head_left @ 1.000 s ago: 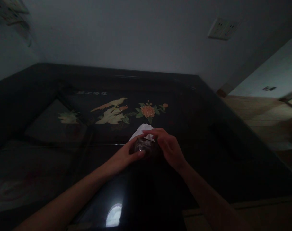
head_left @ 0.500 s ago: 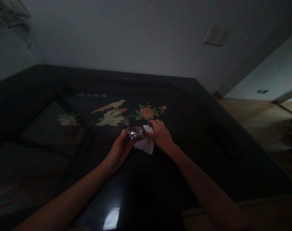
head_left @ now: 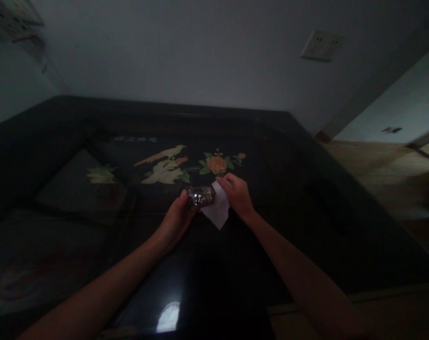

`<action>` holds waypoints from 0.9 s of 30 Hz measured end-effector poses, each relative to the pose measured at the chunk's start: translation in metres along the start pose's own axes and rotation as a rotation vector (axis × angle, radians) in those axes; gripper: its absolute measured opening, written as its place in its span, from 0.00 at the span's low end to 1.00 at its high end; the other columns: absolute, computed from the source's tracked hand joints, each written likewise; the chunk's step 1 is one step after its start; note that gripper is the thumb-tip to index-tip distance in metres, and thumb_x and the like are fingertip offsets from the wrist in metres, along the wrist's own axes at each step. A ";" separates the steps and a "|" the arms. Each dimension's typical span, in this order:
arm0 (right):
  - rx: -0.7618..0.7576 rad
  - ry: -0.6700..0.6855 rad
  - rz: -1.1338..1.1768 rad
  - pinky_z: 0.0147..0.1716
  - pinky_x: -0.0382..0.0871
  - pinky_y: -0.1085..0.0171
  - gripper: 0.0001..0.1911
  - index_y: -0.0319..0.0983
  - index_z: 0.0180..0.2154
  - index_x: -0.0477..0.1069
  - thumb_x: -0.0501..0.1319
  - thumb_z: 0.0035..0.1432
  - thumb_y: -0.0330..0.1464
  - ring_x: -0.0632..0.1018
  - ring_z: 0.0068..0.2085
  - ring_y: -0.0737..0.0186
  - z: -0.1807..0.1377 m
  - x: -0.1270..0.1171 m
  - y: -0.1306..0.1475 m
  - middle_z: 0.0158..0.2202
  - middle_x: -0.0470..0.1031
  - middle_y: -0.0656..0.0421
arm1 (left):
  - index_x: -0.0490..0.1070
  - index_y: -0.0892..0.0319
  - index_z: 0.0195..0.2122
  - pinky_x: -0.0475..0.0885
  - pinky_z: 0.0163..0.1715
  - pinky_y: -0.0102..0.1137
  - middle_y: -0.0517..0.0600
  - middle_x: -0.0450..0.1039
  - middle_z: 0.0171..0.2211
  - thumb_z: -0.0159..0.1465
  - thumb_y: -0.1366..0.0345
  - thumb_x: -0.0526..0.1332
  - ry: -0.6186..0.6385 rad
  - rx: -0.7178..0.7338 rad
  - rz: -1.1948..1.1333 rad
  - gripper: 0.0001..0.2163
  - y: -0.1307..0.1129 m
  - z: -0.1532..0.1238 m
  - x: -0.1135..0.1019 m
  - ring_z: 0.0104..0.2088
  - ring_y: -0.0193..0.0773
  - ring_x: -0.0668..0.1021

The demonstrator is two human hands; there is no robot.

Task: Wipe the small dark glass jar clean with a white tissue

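My left hand (head_left: 176, 213) is closed around one end of a small, dark, shiny plastic tissue pack (head_left: 200, 196), its thumb on the near left corner. A white tissue (head_left: 219, 208) hangs at the pack's right end, with one corner pointing down toward me. My right hand (head_left: 238, 194) pinches the tissue's upper edge between thumb and fingers. Both hands are over the dark glossy tabletop (head_left: 214, 264). Where the tissue meets the pack is too dim to make out.
The tabletop carries a picture of a bird (head_left: 164, 156) and an orange flower (head_left: 217, 164). Behind it rises a pale wall with a double socket (head_left: 323, 46); more sockets (head_left: 11, 21) are at the upper left. Wooden floor (head_left: 366, 165) shows at the right.
My right hand has moved slightly up and right with the tissue. More of the tissue now shows, spread flatter beside the pack. My left hand has barely moved.
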State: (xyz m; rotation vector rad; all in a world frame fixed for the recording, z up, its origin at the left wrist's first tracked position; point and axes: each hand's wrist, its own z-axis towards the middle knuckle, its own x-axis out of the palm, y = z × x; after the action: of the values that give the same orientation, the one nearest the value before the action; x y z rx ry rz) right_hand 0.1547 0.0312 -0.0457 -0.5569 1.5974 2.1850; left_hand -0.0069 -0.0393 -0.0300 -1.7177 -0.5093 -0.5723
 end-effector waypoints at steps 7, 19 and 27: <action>0.062 0.003 0.076 0.23 0.51 0.66 0.22 0.39 0.18 0.60 0.54 0.57 0.45 0.61 0.22 0.68 0.002 -0.008 -0.005 0.18 0.57 0.65 | 0.74 0.61 0.41 0.65 0.54 0.38 0.54 0.78 0.42 0.48 0.47 0.68 -0.008 0.010 0.041 0.26 0.004 -0.001 -0.004 0.51 0.50 0.75; 0.035 0.140 0.041 0.22 0.53 0.67 0.18 0.39 0.21 0.61 0.54 0.58 0.42 0.63 0.23 0.68 -0.020 -0.035 0.036 0.19 0.61 0.63 | 0.71 0.60 0.48 0.65 0.55 0.42 0.56 0.75 0.48 0.52 0.49 0.67 0.015 -0.044 -0.007 0.27 0.002 -0.014 0.000 0.52 0.51 0.73; -0.022 0.098 -0.080 0.23 0.60 0.64 0.22 0.37 0.31 0.73 0.45 0.65 0.39 0.73 0.23 0.62 -0.041 -0.032 0.042 0.22 0.73 0.57 | 0.69 0.56 0.52 0.61 0.58 0.46 0.55 0.72 0.51 0.52 0.53 0.69 0.040 -0.104 -0.050 0.27 0.010 -0.023 0.004 0.55 0.51 0.70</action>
State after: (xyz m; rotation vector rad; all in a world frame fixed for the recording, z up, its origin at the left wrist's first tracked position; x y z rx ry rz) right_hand 0.1641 -0.0223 -0.0062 -0.7323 1.5733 2.1484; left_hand -0.0005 -0.0635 -0.0310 -1.7920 -0.5029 -0.6782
